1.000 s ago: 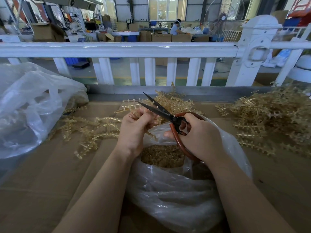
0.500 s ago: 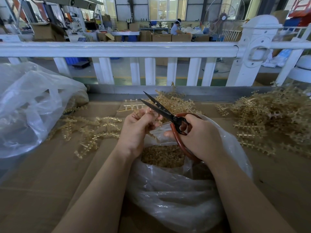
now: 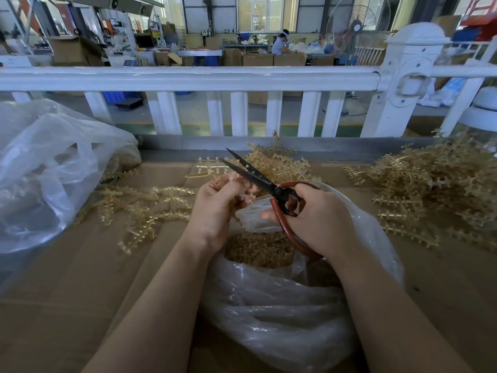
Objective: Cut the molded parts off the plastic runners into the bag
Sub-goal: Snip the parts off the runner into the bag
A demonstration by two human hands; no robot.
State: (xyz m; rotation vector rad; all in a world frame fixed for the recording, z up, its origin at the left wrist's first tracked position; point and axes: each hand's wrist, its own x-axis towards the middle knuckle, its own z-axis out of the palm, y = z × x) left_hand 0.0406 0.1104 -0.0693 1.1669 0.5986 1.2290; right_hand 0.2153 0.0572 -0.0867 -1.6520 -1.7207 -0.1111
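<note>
**Scissors open over the bag, runner in left hand**

Head view: we see both bare forearms reaching fwd over a cardboard-covered table (image 3: pixel 67 305). Our left hand (image 3: pixel 217 208) has its grip closed round a yellowish plastic runner (image 3: pixel 212 170), fingers curled, the runner's toothed end sticking out past the knuckles toward the back. Our right hand (image 3: pixel 320 216) grips the scissors (image 3: pixel 258 176) by their reddish-brown loop handles; fingers through the loops, grip closed on them. Black blades are parted, tips pointing up-left, the lower blade just beside the left fingers, touching or not we can't tell.

Directly under both hands sits the clear plastic bag (image 3: pixel 282 313), mouth open, w/ a heap of small tan cut parts (image 3: pixel 258 251) inside. The right thumb lies against the bag's raised edge.

Loose runners lie on the table left of the bag (image 3: pixel 145 203), more behind the hands (image 3: pixel 279 162), and a big tangled pile at right (image 3: pixel 441 184). A second, larger clear bag (image 3: pixel 48 168) slumps at far left. Behind the table runs a white railing (image 3: pixel 188 76); beyond it a workshop w/ boxes and a seated person (image 3: pixel 279 44), far off.
</note>
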